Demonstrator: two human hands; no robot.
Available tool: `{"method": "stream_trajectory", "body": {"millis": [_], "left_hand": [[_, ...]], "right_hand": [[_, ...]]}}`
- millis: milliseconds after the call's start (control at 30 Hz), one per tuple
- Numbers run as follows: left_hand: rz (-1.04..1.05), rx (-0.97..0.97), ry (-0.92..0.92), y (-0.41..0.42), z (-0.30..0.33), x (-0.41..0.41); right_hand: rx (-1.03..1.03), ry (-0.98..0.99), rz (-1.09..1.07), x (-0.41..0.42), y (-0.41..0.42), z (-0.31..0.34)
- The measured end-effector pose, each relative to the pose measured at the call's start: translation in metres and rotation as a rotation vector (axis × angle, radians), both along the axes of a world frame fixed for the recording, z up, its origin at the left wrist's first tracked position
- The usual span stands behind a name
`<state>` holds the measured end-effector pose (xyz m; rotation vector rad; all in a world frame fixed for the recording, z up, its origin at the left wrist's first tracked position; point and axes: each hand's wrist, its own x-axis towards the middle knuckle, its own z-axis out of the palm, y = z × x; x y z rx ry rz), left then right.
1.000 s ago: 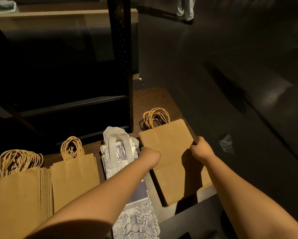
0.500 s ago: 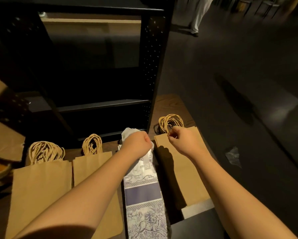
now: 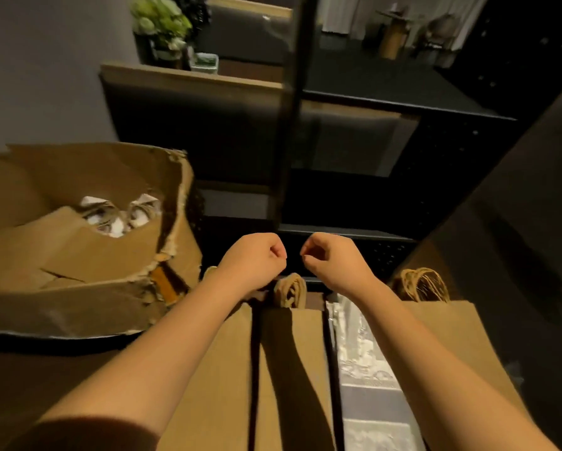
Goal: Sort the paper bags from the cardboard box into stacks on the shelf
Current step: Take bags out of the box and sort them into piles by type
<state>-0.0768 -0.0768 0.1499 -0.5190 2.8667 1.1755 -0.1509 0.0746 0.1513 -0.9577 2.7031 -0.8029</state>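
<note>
Dim, warm-lit interior. A plain grey wall (image 3: pixel 39 70) fills the area up and left of the hands. Directly beyond them stands a black metal shelving unit (image 3: pixel 403 177) with a vertical post (image 3: pixel 291 118) and perforated side panels. Farther off, above the left hand, a wood-edged counter (image 3: pixel 188 74) carries a green flower arrangement (image 3: pixel 161 22) and a small white container (image 3: pixel 205 62). Dark floor (image 3: pixel 370 73) extends behind; blurred furniture and pale curtains (image 3: pixel 344 11) lie above the right hand.

Cardboard box (image 3: pixel 87 255) lies left of the bag stacks (image 3: pixel 292 369).
</note>
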Motion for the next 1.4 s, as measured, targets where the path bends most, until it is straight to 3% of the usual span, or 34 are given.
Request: {"method": "stream_trajectory", "body": {"millis": [300,500,567,667,767,900,1000,1167,1400], "left_hand": [[0.122,0.023,0.088,-0.183,0.042,0.073],[0.168,-0.002,0.051,-0.295,0.027,0.113],[0.181,-0.007,0.028,-0.324,0.018,0.119],[0.199,-0.026,-0.052,-0.364,-0.003,0.124],[0.223,-0.103,-0.260,-0.402,-0.032,0.126],[0.297,-0.148,-0.513,-0.438,-0.060,0.129],[0.294,-0.124,-0.640,-0.455,-0.074,0.129],[0.338,-0.200,-0.655,-0.469,-0.090,0.123],[0.290,-0.245,-0.678,-0.471,-0.092,0.118]], "right_hand": [[-0.120,-0.014,0.130,0.047,-0.189,0.044],[-0.075,-0.219,0.172,0.081,-0.301,0.031],[0.007,-0.202,0.185,0.085,-0.331,0.017],[0.359,-0.069,0.315,0.084,-0.366,-0.008],[0.640,-0.181,0.392,0.084,-0.388,-0.034],[0.626,-0.315,0.304,0.072,-0.397,-0.078],[0.550,-0.368,0.076,0.059,-0.386,-0.104],[0.435,-0.696,-0.184,0.041,-0.380,-0.113],[0.278,-0.799,-0.291,0.038,-0.382,-0.116]]}}
